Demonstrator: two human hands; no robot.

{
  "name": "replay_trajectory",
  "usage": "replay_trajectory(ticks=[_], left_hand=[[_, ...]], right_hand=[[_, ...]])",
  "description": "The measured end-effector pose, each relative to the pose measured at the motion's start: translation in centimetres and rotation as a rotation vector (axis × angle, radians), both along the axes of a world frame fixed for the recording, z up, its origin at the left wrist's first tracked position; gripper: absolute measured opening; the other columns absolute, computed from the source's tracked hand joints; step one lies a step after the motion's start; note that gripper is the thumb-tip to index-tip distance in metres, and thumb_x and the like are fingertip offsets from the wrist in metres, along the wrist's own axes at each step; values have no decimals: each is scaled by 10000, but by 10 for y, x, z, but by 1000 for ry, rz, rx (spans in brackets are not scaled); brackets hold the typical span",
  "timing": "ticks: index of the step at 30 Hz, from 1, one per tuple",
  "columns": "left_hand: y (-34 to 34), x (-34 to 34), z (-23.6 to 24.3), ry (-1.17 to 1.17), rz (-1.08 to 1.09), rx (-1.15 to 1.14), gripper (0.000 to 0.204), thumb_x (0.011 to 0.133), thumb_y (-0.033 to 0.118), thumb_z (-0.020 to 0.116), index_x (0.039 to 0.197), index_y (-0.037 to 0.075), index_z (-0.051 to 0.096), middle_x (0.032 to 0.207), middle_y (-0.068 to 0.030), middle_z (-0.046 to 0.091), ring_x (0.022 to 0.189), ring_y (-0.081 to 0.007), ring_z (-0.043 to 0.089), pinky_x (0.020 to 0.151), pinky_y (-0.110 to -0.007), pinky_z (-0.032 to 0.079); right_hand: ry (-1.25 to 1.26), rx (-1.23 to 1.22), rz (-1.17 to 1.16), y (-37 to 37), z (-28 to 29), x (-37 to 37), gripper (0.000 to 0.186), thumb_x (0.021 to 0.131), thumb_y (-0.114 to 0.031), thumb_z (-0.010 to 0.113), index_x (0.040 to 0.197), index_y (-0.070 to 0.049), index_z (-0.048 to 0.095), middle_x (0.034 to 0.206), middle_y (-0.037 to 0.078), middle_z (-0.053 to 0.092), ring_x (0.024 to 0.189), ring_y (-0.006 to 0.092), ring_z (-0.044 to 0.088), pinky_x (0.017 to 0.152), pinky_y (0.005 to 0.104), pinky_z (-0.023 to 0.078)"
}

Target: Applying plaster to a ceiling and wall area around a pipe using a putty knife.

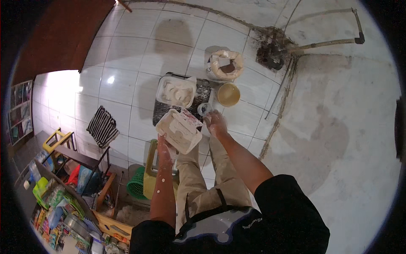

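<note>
My left hand [165, 146] grips a white plastic tub [189, 145] by its left side, and pale beige paste coats the inside. A flat piece with reddish marks [191, 117] lies across the tub's far right edge. Just right of the tub, my right hand [216, 125] is closed at the near side of a small clear cup [204, 109]; the fingertips are partly hidden. Both hands carry whitish smears. Beyond them a second white tub [160, 94], with lumpy pale material inside, sits on a dark, powder-specked board [159, 111].
A yellowish bowl [229, 94] stands right of the board, with an open bag of white powder [210, 73] behind it. A striped cloth [102, 127] lies on the tiles at left. Near my left forearm are a yellow stool [149, 178] and green basket [135, 184]. A stained wall [338, 127] rises at right.
</note>
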State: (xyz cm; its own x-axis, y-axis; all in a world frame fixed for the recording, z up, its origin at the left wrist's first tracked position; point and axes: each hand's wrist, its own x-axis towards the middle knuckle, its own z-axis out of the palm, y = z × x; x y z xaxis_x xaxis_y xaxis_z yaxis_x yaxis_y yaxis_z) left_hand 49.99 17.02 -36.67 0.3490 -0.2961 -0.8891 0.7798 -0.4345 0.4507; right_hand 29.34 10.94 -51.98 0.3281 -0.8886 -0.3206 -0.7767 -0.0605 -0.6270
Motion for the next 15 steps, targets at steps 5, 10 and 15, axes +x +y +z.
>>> replay_trajectory(ticks=[5, 10, 15], left_hand=[[-8, -45, -24, -19, -86, 5, 471, 931, 208, 486, 1376, 90, 392, 1310, -98, 504, 1184, -264, 515, 972, -416, 442], [-34, -127, -79, -19, -214, 86, 460, 933, 206, 498, 1367, 86, 407, 1292, -91, 514, 1177, -239, 517, 991, -392, 425], [-19, -163, -137, 79, -155, 115, 465, 921, 216, 515, 1356, 83, 416, 1287, -89, 509, 1179, -241, 511, 1008, -400, 405]], right_hand=[[-13, 255, -216, -13, -15, -49, 420, 831, -372, 677, 1013, 4, 628, 1089, 192, 620, 1007, 342, 595, 915, 404, 472], [-86, 338, -279, -19, -130, -161, 663, 727, -362, 779, 1173, 51, 515, 1092, 228, 606, 1005, 373, 591, 868, 410, 493], [-153, 77, -38, -33, -198, -175, 836, 723, -296, 779, 1345, 49, 341, 1189, 262, 551, 1079, 402, 562, 919, 422, 480]])
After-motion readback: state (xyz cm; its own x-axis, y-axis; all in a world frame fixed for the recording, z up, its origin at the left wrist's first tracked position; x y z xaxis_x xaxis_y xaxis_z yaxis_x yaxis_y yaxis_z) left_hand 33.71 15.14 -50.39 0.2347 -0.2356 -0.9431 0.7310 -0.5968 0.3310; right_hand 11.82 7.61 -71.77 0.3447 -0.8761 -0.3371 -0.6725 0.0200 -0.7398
